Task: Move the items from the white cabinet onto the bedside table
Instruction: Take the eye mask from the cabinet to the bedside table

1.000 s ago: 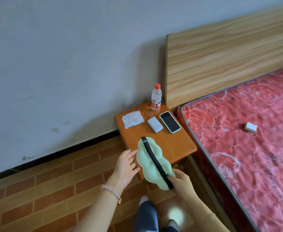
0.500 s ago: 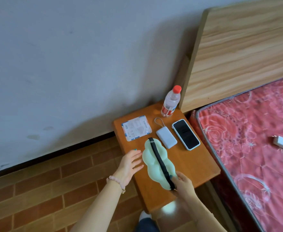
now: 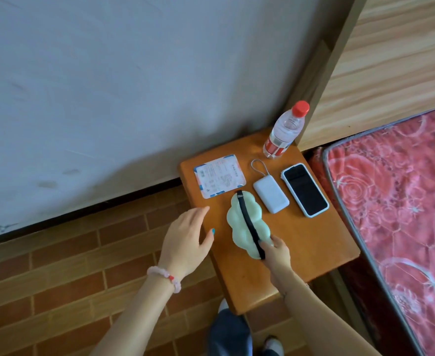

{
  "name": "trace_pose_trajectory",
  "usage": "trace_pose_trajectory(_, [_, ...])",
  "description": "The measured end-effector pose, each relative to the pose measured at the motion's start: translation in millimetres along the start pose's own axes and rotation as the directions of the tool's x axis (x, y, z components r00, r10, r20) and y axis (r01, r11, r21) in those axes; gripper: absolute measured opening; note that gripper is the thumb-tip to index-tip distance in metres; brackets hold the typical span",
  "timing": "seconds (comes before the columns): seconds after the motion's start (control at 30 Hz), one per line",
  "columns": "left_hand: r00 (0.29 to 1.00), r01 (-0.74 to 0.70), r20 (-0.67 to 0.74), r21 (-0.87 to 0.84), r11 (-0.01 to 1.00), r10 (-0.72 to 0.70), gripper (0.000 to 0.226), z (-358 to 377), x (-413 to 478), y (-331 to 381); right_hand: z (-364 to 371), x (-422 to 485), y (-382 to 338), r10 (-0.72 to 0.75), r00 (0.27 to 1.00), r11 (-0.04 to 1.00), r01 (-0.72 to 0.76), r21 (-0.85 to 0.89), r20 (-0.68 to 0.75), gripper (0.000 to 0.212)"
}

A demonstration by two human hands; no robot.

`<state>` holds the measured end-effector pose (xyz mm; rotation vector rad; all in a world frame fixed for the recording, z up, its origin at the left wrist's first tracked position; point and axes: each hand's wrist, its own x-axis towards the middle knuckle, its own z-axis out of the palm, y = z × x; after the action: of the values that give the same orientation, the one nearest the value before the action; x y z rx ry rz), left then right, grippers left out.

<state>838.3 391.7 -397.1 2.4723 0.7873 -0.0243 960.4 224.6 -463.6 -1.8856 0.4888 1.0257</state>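
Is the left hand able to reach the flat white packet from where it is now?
Probably yes. The left hand is open and empty at the bedside table's left edge, and the white packet lies just beyond its fingertips with only bare wood between.

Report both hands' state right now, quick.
Left hand: open, fingers spread, holding nothing, beside the green eye mask.
Right hand: closed on the eye mask's near end, mask lying on the bedside table.

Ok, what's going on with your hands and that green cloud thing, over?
Right hand pinching near end of green eye mask, mask flat on bedside table. Left hand open, off mask. Nothing blocking; power bank close beside.
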Motion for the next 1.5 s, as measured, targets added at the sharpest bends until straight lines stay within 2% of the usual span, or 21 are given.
trace_pose_trajectory(0.07, [0.999,-0.043,-0.008,0.047,0.998,0.043,0.05,0.4,-5.9,-2.1,0.6,-1.2,0.0,-0.007,0.999,1.0,0.006,-0.022,-0.033,0.053])
trace_pose_trajectory(0.3, [0.996,-0.082,-0.024,0.154,0.985,0.087,0.048,-10.1,-27.8,1.5,-9.6,-11.6,-3.3,-0.058,0.998,0.994,0.054,-0.098,-0.034,0.063])
trace_pose_trajectory(0.5, [0.994,-0.095,-0.034,0.249,0.964,0.107,0.047,-34.2,-42.6,14.3,-22.0,-30.6,-10.8,-0.131,0.989,0.954,0.109,-0.278,-0.064,0.057])
trace_pose_trajectory(0.63, [0.991,-0.076,-0.09,0.27,0.96,0.104,0.047,-58.5,-51.8,37.9,-37.4,-61.3,-33.4,-0.313,0.95,0.879,0.283,-0.383,-0.017,0.049])
trace_pose_trajectory(0.7, [0.984,-0.079,-0.129,0.278,0.957,0.119,0.046,-71.5,-58.0,53.2,-48.6,-86.2,-47.2,-0.459,0.888,0.778,0.419,-0.468,0.032,0.046])
trace_pose_trajectory(0.73, [0.98,-0.084,-0.147,0.288,0.954,0.13,0.046,-77.7,-62.0,61.3,-55.0,-99.4,-53.0,-0.547,0.835,0.693,0.492,-0.526,0.061,0.045])
trace_pose_trajectory(0.83, [0.972,-0.066,-0.195,0.322,0.944,0.134,0.051,-97.1,-80.0,86.2,-74.7,-140.1,-63.7,-0.786,0.586,0.355,0.69,-0.631,0.197,0.044])
trace_pose_trajectory(0.9, [0.961,-0.047,-0.241,0.337,0.94,0.134,0.051,-109.4,-98.6,102.2,-87.1,-167.9,-68.3,-0.868,0.439,0.211,0.75,-0.627,0.233,0.042])
trace_pose_trajectory(0.97, [0.943,-0.022,-0.304,0.343,0.939,0.133,0.049,-119.6,-122.6,118.4,-99.6,-194.3,-69.4,-0.914,0.32,0.11,0.787,-0.607,0.249,0.04])
trace_pose_trajectory(1.07, [0.899,0.027,-0.418,0.346,0.938,0.128,0.044,-133.4,-164.9,145.8,-120.4,-230.1,-67.4,-0.926,0.225,0.023,0.834,-0.551,0.303,0.046])
trace_pose_trajectory(1.2, [0.867,0.116,-0.489,0.379,0.918,0.093,0.051,-144.7,-218.2,179.2,-153.6,-266.8,-59.4,-0.933,0.084,-0.124,0.838,-0.531,0.35,0.042])
trace_pose_trajectory(1.33, [0.844,0.216,-0.536,0.396,0.892,0.034,0.054,-145.5,-261.5,209.5,-183.2,-300.0,-50.7,-0.928,0.001,-0.2,0.842,-0.5,0.373,0.048])
trace_pose_trajectory(1.5, [0.818,0.314,-0.576,0.424,0.85,-0.015,0.057,-145.5,-307.1,238.0,-204.1,-329.2,-38.3,-0.905,-0.063,-0.271,0.847,-0.457,0.421,0.054])
